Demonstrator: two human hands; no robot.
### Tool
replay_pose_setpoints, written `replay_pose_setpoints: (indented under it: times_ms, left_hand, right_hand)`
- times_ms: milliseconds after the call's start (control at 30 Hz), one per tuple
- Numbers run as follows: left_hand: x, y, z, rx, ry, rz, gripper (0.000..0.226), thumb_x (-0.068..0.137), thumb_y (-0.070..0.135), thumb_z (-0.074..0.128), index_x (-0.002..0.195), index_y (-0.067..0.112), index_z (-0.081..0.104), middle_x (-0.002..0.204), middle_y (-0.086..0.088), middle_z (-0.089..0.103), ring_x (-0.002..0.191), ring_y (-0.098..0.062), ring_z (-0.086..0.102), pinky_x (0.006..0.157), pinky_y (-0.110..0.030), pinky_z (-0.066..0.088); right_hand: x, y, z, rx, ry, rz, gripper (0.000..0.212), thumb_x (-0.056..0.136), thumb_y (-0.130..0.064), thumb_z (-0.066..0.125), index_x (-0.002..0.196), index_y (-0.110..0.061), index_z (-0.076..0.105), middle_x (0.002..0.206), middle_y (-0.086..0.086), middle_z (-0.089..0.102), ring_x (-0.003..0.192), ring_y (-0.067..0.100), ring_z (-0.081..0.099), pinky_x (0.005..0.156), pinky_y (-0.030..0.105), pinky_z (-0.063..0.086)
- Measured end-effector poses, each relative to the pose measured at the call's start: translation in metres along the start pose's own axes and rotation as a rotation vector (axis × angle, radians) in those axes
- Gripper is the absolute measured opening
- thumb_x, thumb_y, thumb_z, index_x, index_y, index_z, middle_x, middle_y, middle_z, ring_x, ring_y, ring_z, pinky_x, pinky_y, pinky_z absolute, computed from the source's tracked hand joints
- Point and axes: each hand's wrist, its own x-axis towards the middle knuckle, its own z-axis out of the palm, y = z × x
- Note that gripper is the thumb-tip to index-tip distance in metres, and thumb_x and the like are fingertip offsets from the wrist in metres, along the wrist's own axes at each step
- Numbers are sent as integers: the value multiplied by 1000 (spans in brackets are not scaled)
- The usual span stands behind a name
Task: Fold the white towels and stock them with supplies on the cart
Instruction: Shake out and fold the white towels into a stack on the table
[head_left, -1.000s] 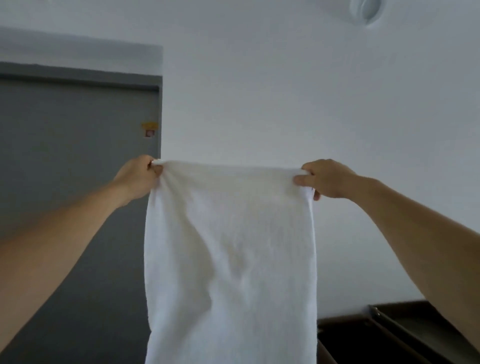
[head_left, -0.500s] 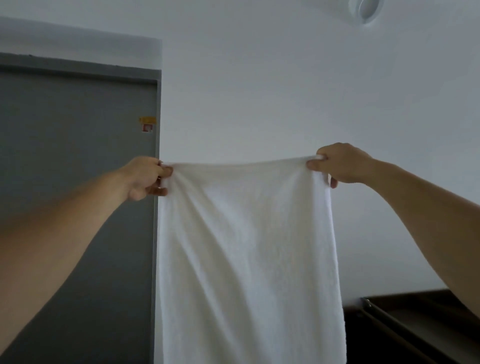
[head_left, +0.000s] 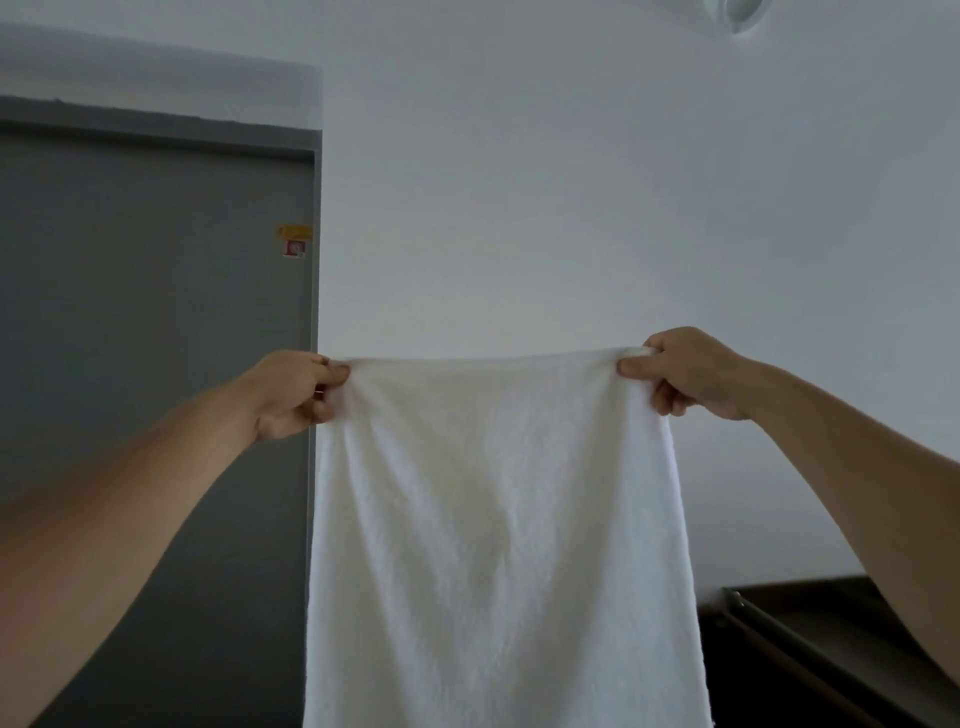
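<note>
1 white towel (head_left: 498, 519) hangs in the air in front of the wall (head_left: 571, 208), just right of the grey door (head_left: 156, 312). Its left side runs down along the door's right edge. The top hem is stretched nearly level, sagging slightly in the middle, and the cloth drops in 1 flat sheet past the bottom of the view, so its lower end cannot be seen.

The left hand (head_left: 291, 389) is in front of the door's right edge, about halfway down the door. Its fingers (head_left: 332, 371) are curled and pinch the towel's top left corner against the thumb. The right hand (head_left: 685, 374) is well to the right of the door at about the same height. Its fingers (head_left: 636, 368) are also curled tight, pinching the top right corner, with a little cloth bunched in the grip. Both bare forearms reach in from the lower corners.

A small yellow and red sticker (head_left: 294, 240) sits on the door near its right edge, above the left hand. Far right of the door and low down stands a dark brown unit (head_left: 831, 639) with a raised rim, partly behind the right forearm. Whether it is the cart cannot be told. A round white fixture (head_left: 737, 10) is high on the wall, far right of the door's top.
</note>
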Motion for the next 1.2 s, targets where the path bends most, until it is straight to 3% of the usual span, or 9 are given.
replay_pose_setpoints:
  times_ms: [67,167,367,533,667,967,1200]
  left_hand:
    - [-3,-3,1,-79,-20,28,19,100,1,48,91,-2,65,66,-4,65,48,-9,60,42,-22,50]
    - [-4,-11,5,-193,19,91,19,100,0,47,99,-2,65,71,-3,71,55,-11,66,48,-25,54]
    - [12,-39,18,-68,191,150,15,100,3,51,91,4,63,89,-5,65,69,-12,69,53,-26,57]
    - [47,-57,45,66,390,162,18,99,1,51,82,7,55,97,-11,55,89,-25,59,69,-37,58]
    - [58,-54,57,139,383,241,21,99,2,54,81,12,55,91,-1,54,80,-12,61,56,-22,57]
    - [12,-68,52,54,345,208,20,100,1,50,85,12,56,97,-5,62,87,-17,68,71,-35,62]
    - [-73,-89,38,11,198,102,18,99,-1,50,85,9,55,93,-8,63,81,-18,69,66,-33,61]
  right_hand:
    - [3,4,2,56,-4,-19,26,90,-23,72,81,-5,56,57,5,54,43,14,49,42,26,37]
    - [5,11,2,84,-34,-37,26,88,-24,75,88,-4,58,58,3,56,41,11,46,40,24,35]
    - [14,36,17,143,-30,-22,17,93,-13,69,98,-6,54,73,15,70,56,23,68,49,27,54]
    - [47,57,57,199,144,24,15,92,-12,67,91,-12,52,98,19,65,66,34,73,74,50,62]
    - [63,71,57,208,234,12,18,89,-14,69,85,-20,52,92,12,65,67,38,73,75,59,59]
    - [40,87,67,220,210,-86,21,90,-14,68,83,-24,50,84,9,65,62,34,72,68,54,61]
    - [-39,101,65,183,134,-27,19,91,-15,70,86,-21,53,84,8,68,62,28,73,67,45,63]
